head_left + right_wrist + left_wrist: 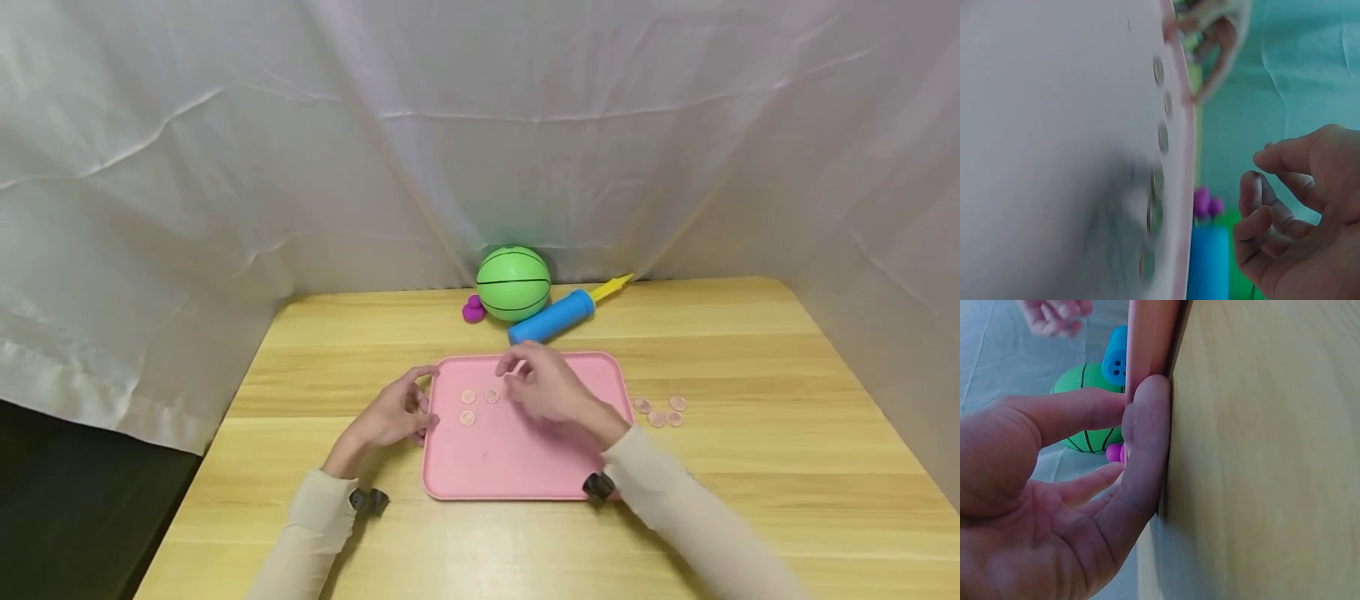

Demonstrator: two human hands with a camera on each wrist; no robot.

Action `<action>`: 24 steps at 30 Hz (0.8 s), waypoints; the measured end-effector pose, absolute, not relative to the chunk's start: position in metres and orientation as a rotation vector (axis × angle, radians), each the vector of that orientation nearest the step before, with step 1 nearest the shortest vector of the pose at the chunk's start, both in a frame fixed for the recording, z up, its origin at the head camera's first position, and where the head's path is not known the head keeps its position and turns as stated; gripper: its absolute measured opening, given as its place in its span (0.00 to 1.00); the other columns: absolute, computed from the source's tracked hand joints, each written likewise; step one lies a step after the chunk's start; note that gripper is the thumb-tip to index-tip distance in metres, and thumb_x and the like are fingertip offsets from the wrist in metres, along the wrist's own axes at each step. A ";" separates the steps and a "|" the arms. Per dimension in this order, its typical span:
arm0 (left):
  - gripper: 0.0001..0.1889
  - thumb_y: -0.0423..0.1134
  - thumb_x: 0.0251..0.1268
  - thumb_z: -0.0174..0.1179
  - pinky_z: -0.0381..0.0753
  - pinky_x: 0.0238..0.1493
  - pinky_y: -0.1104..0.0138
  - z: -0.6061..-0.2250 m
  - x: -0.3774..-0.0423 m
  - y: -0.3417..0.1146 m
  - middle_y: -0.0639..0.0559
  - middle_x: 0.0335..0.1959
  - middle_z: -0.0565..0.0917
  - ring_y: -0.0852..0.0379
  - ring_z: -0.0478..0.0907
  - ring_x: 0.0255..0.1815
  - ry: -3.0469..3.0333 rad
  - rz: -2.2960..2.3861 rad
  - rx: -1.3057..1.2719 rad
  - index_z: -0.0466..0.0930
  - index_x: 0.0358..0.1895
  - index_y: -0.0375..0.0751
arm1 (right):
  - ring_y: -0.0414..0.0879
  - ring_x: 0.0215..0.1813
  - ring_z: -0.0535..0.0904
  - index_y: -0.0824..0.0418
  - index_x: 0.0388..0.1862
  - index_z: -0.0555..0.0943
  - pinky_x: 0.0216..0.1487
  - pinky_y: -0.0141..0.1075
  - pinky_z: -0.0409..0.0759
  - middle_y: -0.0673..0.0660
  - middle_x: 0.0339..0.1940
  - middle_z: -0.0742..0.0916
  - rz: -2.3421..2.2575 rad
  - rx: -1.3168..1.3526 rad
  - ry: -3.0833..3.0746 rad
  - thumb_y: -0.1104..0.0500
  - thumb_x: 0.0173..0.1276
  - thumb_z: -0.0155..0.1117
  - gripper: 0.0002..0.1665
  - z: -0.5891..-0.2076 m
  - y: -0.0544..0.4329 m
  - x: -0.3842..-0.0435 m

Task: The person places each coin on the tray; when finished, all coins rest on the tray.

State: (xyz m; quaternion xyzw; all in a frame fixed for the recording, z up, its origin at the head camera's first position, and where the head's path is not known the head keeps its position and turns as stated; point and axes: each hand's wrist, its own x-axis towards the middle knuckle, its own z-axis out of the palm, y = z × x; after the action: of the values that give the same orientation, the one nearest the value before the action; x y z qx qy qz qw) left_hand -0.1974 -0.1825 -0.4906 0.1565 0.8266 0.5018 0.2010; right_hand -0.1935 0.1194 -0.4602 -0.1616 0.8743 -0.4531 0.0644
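A pink tray (517, 467) lies on the table. At its left rim my left hand (393, 412) holds the edge; in the left wrist view the thumb touches the rim and a finger (1147, 437) lies along the outer wall. My right hand (547, 383) hovers above the tray with loosely bent fingers, and nothing shows between thumb and fingertips in the right wrist view. Three copper-coloured coins (468, 418) are visible on the tray from the head. The right wrist view shows several coins (1163, 137) on it, some apparently hidden by my right hand in the head view.
Several more coins (656, 418) lie on the wooden table (750, 500) just right of the tray. Behind it are a green ball (513, 287) with black lines, a blue pump (555, 317) with a yellow tip, and a small purple object (473, 310). Grey cloth (375, 167) hangs around the table.
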 end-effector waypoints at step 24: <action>0.43 0.21 0.70 0.65 0.99 0.32 0.58 -0.492 -0.199 -0.183 0.39 0.44 0.78 0.52 0.83 0.30 2.307 1.392 0.418 0.58 0.86 0.37 | 0.55 0.50 0.89 0.64 0.57 0.89 0.37 0.28 0.88 0.64 0.52 0.91 -1.140 -0.436 2.964 0.67 0.77 0.66 0.13 -0.464 0.289 -0.159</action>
State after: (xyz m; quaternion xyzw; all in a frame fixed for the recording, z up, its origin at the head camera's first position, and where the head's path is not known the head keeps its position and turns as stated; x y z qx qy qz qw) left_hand -0.1986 -0.1828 -0.4923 0.1501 0.8279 0.4996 0.2060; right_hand -0.1586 0.2890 -0.4638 -0.1360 0.9241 -0.3556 -0.0319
